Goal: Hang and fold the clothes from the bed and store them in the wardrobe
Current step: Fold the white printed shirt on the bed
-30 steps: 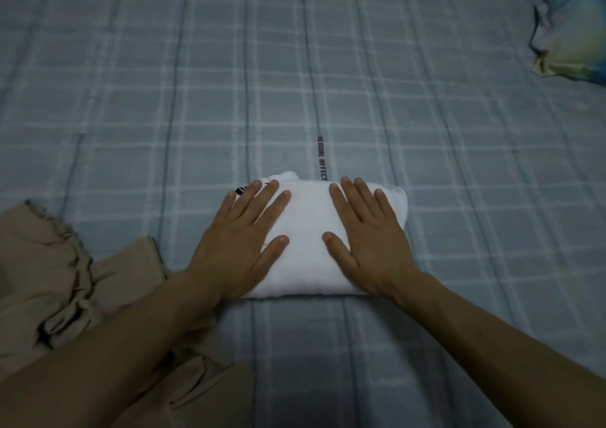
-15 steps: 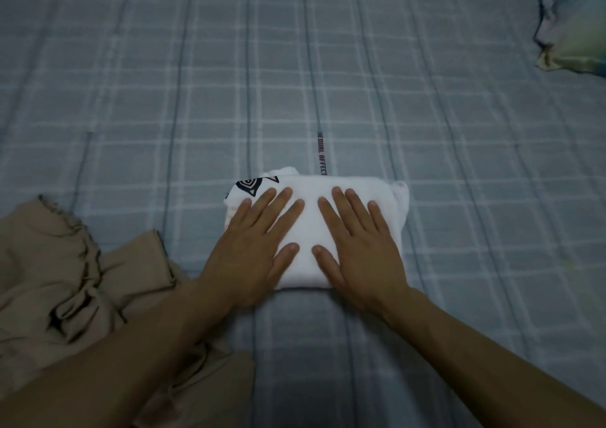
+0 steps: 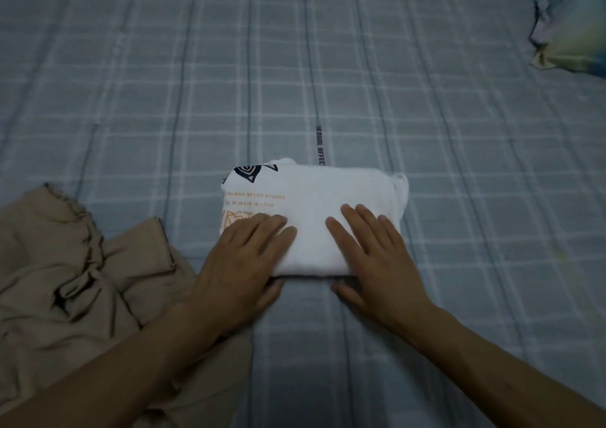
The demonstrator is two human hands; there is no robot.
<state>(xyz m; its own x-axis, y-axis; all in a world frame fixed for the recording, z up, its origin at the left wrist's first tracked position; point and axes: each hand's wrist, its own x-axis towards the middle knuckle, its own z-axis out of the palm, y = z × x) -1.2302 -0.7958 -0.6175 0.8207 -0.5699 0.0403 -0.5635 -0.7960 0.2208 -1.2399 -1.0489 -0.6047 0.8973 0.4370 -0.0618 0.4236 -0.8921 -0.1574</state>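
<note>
both hands lower on the folded white shirt [image 3: 314, 218] than a moment ago, slid back from its middle toward the near edge; printed text and a black graphic at the left end now uncovered. left hand [image 3: 244, 263] flat on the near left part, fingers straight and together, thumb tucked at the near edge. right hand [image 3: 373, 257] flat on the near right part, fingers straight and slightly spread, thumb below the near edge on the bedsheet. neither hand gripping, only pressing. likely meaning: fold finished and smoothed, bundle about ready to lift and carry to the wardrobe, which is out of sight.

shirt lying in the middle of the grey-blue checked bed [image 3: 459, 132], a compact rectangle, long axis running left to right, printed end pointing left. crumpled beige garment [image 3: 65, 280] just beside it on the left, still unfolded. colourful pillow [image 3: 570, 27] far off at top right.
</note>
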